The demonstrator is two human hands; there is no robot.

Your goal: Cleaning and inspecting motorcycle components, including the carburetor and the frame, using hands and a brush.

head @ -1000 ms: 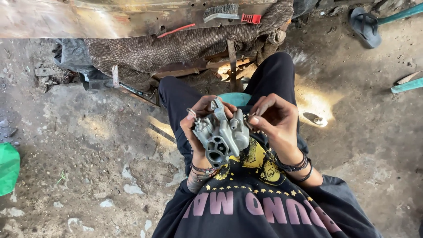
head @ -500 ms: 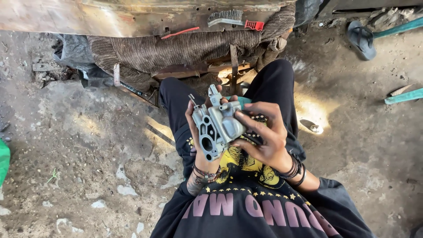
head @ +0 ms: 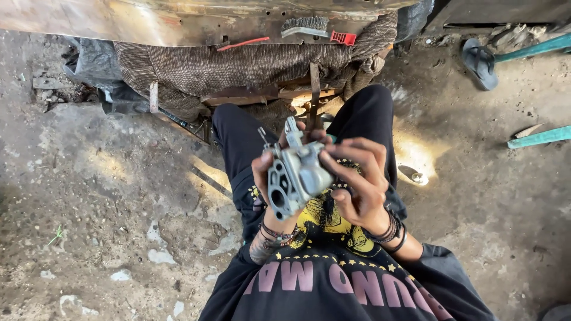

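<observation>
Both hands on a grey metal carburettor body [head: 295,176], held up over the lap

Left hand [head: 266,178] is curled behind the casting, fingers closed round its flanged end; right hand [head: 355,181] wraps the other side, fingertips [head: 333,168] pressed on the body. Risk as I judge it: the part sits high above gritty concrete floor [head: 95,196], so a slipped grip would drop it into dirt, and small levers on top could bend. Around: striped cloth [head: 238,65] ahead, wire brush [head: 306,26] with a red handle [head: 344,38], a sandal [head: 479,62], teal pipe [head: 538,138] at right. Bent knees crowd the space
</observation>
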